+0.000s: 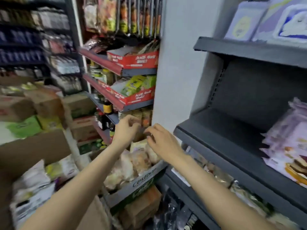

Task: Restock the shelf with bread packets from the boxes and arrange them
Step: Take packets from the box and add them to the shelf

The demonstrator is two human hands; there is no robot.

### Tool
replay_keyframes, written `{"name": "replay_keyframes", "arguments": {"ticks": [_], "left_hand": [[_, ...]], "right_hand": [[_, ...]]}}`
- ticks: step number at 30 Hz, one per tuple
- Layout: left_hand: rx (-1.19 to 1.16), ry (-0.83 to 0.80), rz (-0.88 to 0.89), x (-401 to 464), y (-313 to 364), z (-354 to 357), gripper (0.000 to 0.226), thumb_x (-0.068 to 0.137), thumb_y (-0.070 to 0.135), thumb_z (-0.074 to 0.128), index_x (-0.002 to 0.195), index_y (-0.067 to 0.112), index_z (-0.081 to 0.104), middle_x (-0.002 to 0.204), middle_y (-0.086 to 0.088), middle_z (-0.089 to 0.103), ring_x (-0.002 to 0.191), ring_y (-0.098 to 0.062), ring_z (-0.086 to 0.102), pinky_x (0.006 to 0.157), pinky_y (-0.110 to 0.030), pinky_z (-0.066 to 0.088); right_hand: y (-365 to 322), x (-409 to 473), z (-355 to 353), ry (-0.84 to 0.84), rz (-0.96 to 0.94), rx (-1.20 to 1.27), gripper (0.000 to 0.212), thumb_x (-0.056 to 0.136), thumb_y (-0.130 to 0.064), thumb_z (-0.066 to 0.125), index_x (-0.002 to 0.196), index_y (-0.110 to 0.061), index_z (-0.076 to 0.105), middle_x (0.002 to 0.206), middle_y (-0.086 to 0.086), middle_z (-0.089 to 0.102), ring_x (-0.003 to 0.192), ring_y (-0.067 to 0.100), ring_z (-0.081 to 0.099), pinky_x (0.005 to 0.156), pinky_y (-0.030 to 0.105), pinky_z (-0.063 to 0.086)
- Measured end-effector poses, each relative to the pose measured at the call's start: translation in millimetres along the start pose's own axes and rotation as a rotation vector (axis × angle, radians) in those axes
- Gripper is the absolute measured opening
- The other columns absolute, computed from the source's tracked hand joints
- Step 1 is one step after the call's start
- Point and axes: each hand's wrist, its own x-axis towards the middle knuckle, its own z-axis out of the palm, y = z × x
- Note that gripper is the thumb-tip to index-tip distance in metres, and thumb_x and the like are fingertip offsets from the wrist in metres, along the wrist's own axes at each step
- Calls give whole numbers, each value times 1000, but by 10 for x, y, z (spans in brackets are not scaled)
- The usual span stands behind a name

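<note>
Two bare hands reach over an open grey cardboard box with green lettering (132,188) packed with clear-wrapped bread packets (132,163), in a narrow shop aisle. The left hand (127,129) hangs above the far end of the box with its fingers loosely curled and holding nothing that can be made out. The right hand (162,140), just beside it, has fingers bent downward over the topmost packets; motion blur makes it impossible to tell whether the fingertips touch or pinch a wrapper.

To the right stands a dark grey metal shelf unit (232,146). Its middle shelf is bare on the left side, while a stack of pale purple sandwich packets (285,143) lies at its right end. More wrapped bread (221,178) lies on the shelf below, under the right forearm.

Behind the hands, red-edged shelves (106,90) carry red display cartons (137,61) of snacks, with green packets (134,83) in the lower carton. Brown cardboard boxes (41,103) are piled at left, and white-wrapped packets (33,188) fill another box near the left forearm.
</note>
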Motion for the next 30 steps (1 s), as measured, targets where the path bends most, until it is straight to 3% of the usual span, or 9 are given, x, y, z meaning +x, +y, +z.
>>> {"name": "replay_keyframes", "arguments": {"ticks": [5, 12, 15, 18, 20, 22, 24, 27, 30], "left_hand": [[118, 68, -377, 29, -1352, -1300, 8, 89, 13, 55, 93, 16, 61, 100, -10, 69, 92, -27, 66, 83, -35, 53], [395, 59, -762, -21, -2863, -2424, 21, 91, 14, 48, 101, 1, 62, 119, -22, 62, 113, -35, 57, 89, -33, 45], [463, -68, -811, 34, -3341, -2490, 36, 93, 13, 46, 125, -1, 52, 130, -18, 56, 120, -32, 53, 93, -32, 43], [499, -162, -882, 151, -3829, -2375, 45, 89, 21, 55, 131, 6, 50, 134, -15, 53, 122, -29, 52, 97, -30, 45], [548, -202, -934, 182, -4058, -2280, 62, 78, 22, 65, 134, 5, 45, 136, -16, 49, 123, -32, 49, 100, -36, 46], [586, -232, -958, 163, -4110, -2228, 69, 76, 22, 69, 135, 2, 39, 135, -13, 46, 123, -29, 48, 98, -31, 45], [634, -213, -970, 161, -4137, -2183, 66, 81, 22, 67, 135, 0, 37, 134, -12, 47, 122, -25, 50, 89, -25, 44], [627, -218, -1090, 188, -4262, -2120, 86, 77, 22, 73, 143, 2, 23, 144, -17, 32, 133, -31, 36, 102, -35, 39], [714, -277, -1070, 201, -4264, -2132, 72, 82, 21, 68, 141, 1, 32, 144, -18, 33, 133, -33, 35, 105, -36, 37]], "right_hand": [[-993, 728, 1147, -242, -92, 174, 24, 97, -19, 45, 118, -14, 56, 113, 6, 51, 95, 24, 56, 80, 38, 49], [-1989, 1360, 2820, -563, -18, 327, 38, 92, -10, 49, 129, -3, 48, 127, 17, 51, 123, 29, 46, 94, 29, 35], [-2111, 1472, 3389, -737, 131, 355, 46, 92, -14, 55, 133, -1, 40, 133, 17, 49, 125, 30, 45, 90, 29, 36], [-2048, 1420, 3888, -886, 343, 451, 35, 86, -11, 65, 115, -8, 46, 120, 6, 55, 114, 20, 53, 74, 24, 44], [-1967, 1300, 4179, -943, 434, 588, 47, 79, -5, 72, 120, -2, 50, 119, 4, 58, 110, 16, 55, 85, 24, 49], [-1940, 1163, 4365, -929, 475, 748, 57, 73, -1, 77, 124, -2, 52, 125, 9, 60, 115, 22, 57, 101, 39, 46], [-1924, 1074, 4524, -912, 502, 843, 61, 69, -3, 81, 124, -4, 54, 124, 12, 62, 116, 24, 58, 101, 42, 46], [-1927, 1050, 4594, -908, 515, 917, 57, 69, 5, 79, 121, 3, 56, 122, 18, 63, 115, 28, 59, 97, 37, 49], [-1895, 1049, 4579, -958, 594, 936, 51, 65, 4, 81, 113, 4, 63, 115, 17, 67, 109, 29, 63, 95, 41, 51]]}}
